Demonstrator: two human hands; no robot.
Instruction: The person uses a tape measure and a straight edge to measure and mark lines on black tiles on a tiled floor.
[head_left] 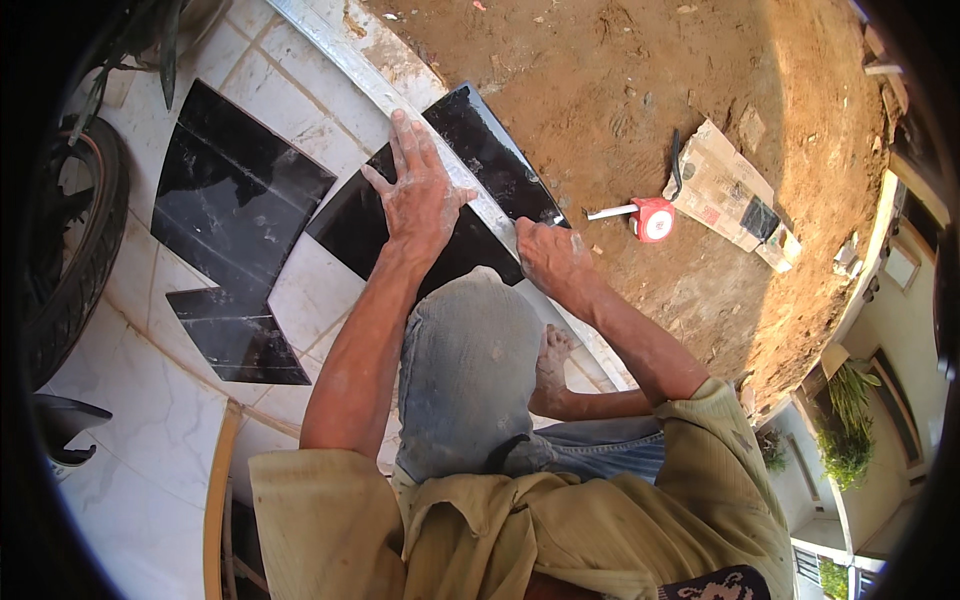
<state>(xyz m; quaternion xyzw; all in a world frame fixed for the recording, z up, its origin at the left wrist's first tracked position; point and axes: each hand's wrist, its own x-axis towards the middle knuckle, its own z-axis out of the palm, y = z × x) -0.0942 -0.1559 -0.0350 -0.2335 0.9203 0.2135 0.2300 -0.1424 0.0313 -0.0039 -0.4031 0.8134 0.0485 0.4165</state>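
A glossy black tile (485, 145) lies at the edge of the tiled floor, with a long silvery metal straightedge (455, 160) laid across it at a slant. My left hand (415, 190) is open, fingers spread, pressing on the straightedge and the tile. At the straightedge's nearer part, over the tile's right corner, my right hand (555, 258) is closed. Whatever its curled fingers grip is hidden. Both hands are dusty. To the left, more black tile pieces (225, 190) rest on the floor, some with angled edges and pale streaks.
On the brown dirt (600, 70) to the right lie a red-and-white tape measure (652, 220), its blade partly out, and a torn cardboard piece (725, 190) with a black curved strip (676, 165) beside it. A wheel (85, 250) stands at far left. My bent knee (470, 370) is close below the tile.
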